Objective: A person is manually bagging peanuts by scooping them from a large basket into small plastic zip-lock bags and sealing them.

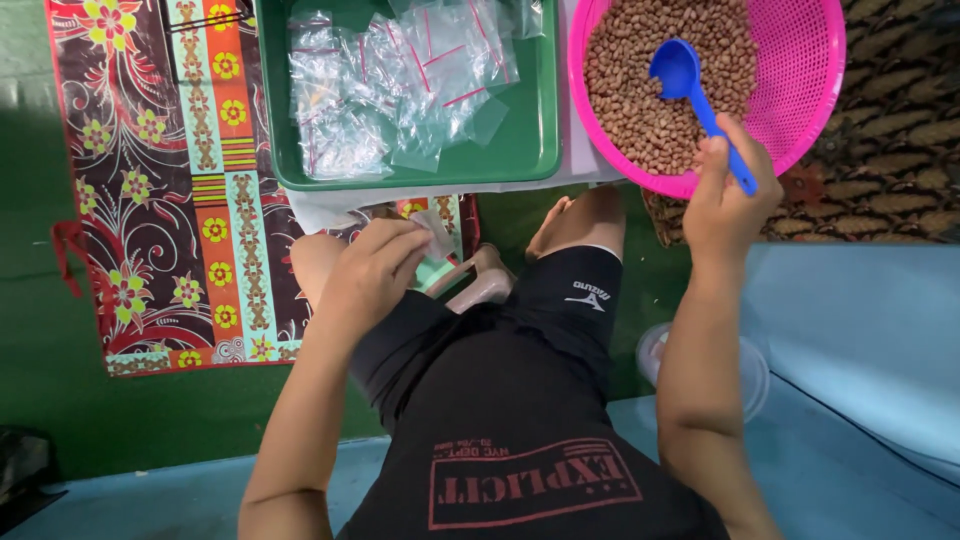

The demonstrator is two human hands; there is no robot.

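Head view, right hand (728,195): fingers clamped on the lower handle of the blue plastic scoop (697,95), whose bowl lies beyond the fingertips on the peanuts.
Scoop handling: likely light, rigid and smooth; best held low on the handle.
Peanuts (650,90): a loose heap ahead of the right hand in the pink mesh basket (815,70); small, dry, apt to roll and spill.
Left hand (375,270): fingers pinched together on a small clear plastic bag (440,240) at its top edge.
Bag handling: probably thin, limp and slippery; grip by the mouth.
Ahead of left hand: green tray (540,110) holding more clear bags (400,80).
Left of left hand: patterned floral mat (180,200).
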